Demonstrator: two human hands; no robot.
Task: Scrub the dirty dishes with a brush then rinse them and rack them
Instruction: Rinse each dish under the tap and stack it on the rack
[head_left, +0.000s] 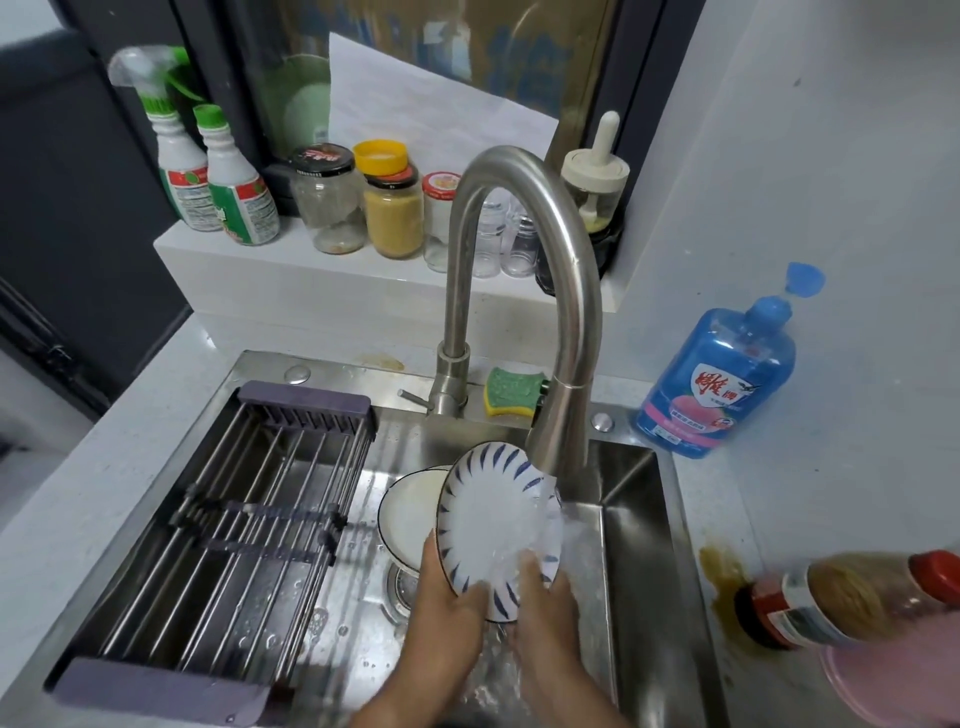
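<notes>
A white plate with blue dashes round its rim is held tilted over the sink, under water running from the faucet. My left hand grips the plate's lower left edge. My right hand lies on the plate's wet face with its fingers in the stream. A second white dish with a dark rim sits in the sink behind the plate. The metal drying rack spans the sink's left half and holds nothing. No brush is in view.
A green and yellow sponge lies behind the faucet. A blue soap bottle stands on the right counter. A sauce bottle lies tipped beside a brown spill. Jars and spray bottles line the back ledge.
</notes>
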